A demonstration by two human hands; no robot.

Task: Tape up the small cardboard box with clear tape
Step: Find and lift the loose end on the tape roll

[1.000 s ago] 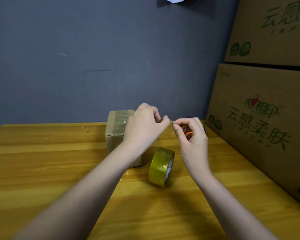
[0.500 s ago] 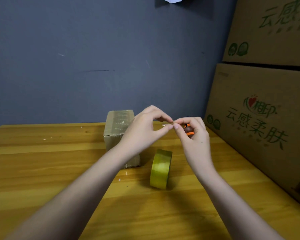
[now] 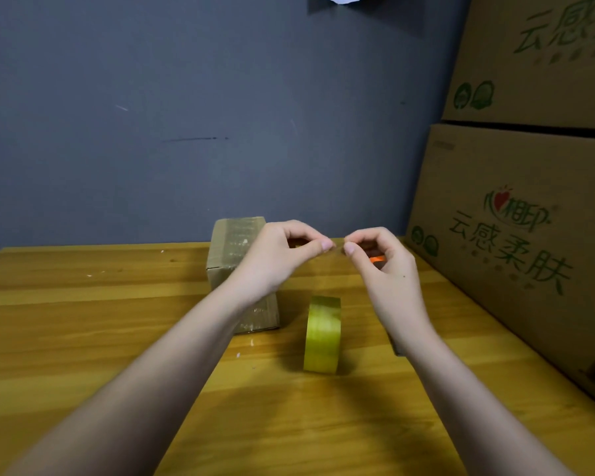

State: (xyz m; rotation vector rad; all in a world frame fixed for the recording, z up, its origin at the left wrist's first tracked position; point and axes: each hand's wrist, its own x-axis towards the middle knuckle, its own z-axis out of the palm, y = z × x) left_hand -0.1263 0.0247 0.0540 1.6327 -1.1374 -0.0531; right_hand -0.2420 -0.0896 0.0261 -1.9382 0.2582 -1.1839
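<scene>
A small cardboard box [image 3: 235, 247], shiny with clear tape, stands on the wooden table [image 3: 83, 321] behind my left forearm. A yellowish roll of clear tape [image 3: 322, 333] stands on edge in front of it, touched by neither hand. My left hand [image 3: 282, 255] and my right hand [image 3: 389, 269] are raised above the roll, fingertips almost meeting. Both pinch a small clear piece of tape [image 3: 339, 248] between thumb and forefinger. The strip is barely visible.
An orange object [image 3: 378, 259] shows behind my right hand, mostly hidden. Large printed cardboard cartons [image 3: 516, 235] are stacked along the right edge of the table. A grey wall [image 3: 186, 115] closes off the back.
The tape roll has turned from angled to edge-on toward me. My hands have shifted slightly, still pinching the tape between them.
</scene>
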